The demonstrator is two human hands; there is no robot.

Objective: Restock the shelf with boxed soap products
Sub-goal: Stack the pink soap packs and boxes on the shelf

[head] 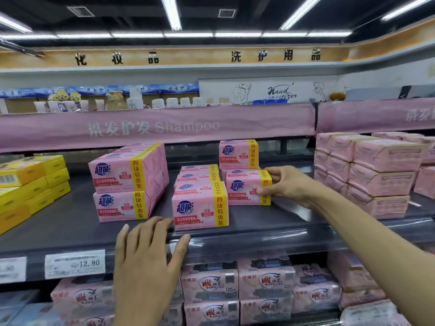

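We saw the right hand gripping a pink soap box by its right end, with the fingers curled over the top corner and the thumb pressed against the front face. That box stood on the dark grey shelf, to the right of centre. Another box lay close behind it, and a raised box stood on top of that one.

The left hand was released. Its fingers were straight and spread, lying over the shelf's front edge and holding nothing.

Just left of the gripped box, a row of the same boxes ran back from a front box near the edge. Further left stood a two-high stack, apart from the row. Yellow boxes filled the far left of the shelf, and pale pink wrapped packs were piled at the far right.

A price tag reading 12.80 sat on the shelf's front strip beside the left hand. We read "Shampoo" on the pink banner above. More pink packs lined the shelf below.
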